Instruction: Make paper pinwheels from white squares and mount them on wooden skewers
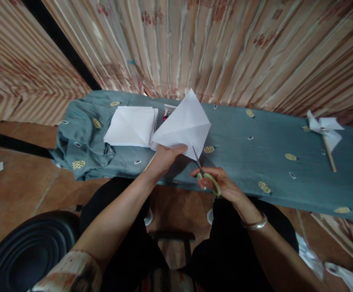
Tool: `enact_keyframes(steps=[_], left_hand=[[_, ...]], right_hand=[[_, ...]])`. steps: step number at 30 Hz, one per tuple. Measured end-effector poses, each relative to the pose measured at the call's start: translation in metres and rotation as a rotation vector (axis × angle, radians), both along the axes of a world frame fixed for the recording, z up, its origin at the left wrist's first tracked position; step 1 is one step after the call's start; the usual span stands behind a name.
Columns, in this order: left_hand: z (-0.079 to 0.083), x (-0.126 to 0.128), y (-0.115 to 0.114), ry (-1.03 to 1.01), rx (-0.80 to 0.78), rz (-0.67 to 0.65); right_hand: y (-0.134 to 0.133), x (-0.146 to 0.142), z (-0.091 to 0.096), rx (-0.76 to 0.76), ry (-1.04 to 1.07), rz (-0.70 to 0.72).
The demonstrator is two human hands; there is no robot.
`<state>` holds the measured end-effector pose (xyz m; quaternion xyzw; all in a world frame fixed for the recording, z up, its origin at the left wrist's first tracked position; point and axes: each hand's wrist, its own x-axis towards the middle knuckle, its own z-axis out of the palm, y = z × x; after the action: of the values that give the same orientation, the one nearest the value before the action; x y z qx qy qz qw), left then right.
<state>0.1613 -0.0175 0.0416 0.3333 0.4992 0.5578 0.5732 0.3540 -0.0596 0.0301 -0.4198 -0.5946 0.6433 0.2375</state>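
Note:
My left hand [167, 158] pinches the lower edge of a white square sheet of paper [186, 121], its thumb on top. Crease lines run across the sheet, which is held tilted above the cloth. In my right hand [219, 182] is a pair of scissors [208, 178] with pale green handles, fingers through the loops. The blades reach the sheet's lower corner; whether they are cutting cannot be made out. Left of the sheet lies a stack of white paper [130, 126]. A small red and white box [168, 111] is partly hidden behind the sheet.
A teal patterned cloth [270, 138] covers the long narrow table. A white paper pinwheel [324, 129] on a stick lies at its right end. Pleated curtains [176, 44] hang along the back. A black round stool [33, 255] stands at lower left.

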Motion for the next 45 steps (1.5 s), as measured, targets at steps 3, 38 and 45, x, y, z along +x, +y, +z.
enact_keyframes(steps=[3,38,45], left_hand=[[0.000,-0.001,0.000,-0.015,-0.004,-0.003],[0.004,-0.004,-0.002,-0.028,-0.012,-0.029],[0.002,-0.006,-0.003,-0.005,-0.018,-0.021]], right_hand=[[0.000,0.000,-0.001,0.005,-0.007,-0.006],[-0.002,-0.013,0.010,-0.168,0.039,-0.099],[-0.002,-0.012,0.007,-0.138,0.034,-0.084]])
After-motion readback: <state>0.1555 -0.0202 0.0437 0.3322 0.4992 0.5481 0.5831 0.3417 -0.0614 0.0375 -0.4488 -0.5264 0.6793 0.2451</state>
